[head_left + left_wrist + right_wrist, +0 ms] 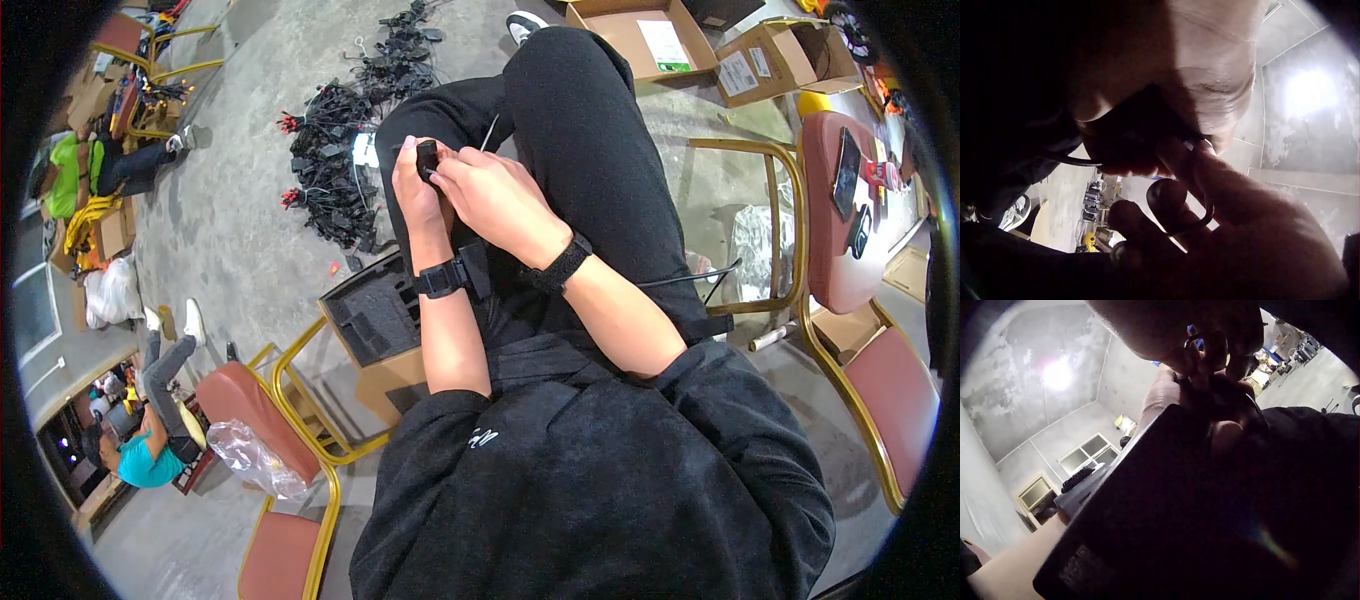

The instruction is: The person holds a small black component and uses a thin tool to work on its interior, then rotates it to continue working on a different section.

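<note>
In the head view my left hand (418, 195) grips a small black block-shaped part (427, 157) upright between thumb and fingers, above my lap. My right hand (505, 200) meets it from the right, its thumb and forefinger pinching a thin strand right at the block's side. A thin grey length (490, 132) sticks up past the right knuckles. In the left wrist view, a dark thin cable (1200, 226) loops across the fingers of the right hand (1260, 212). Deep shadow hides the block there. The right wrist view shows both hands close together and dark.
On the floor ahead lies a heap of black cabled parts (335, 165), some with red tips. An open box with a black foam insert (370, 310) stands by my left forearm. Chairs flank me; the right seat (840, 220) carries a phone (846, 172). Cardboard boxes (790, 65) sit at far right.
</note>
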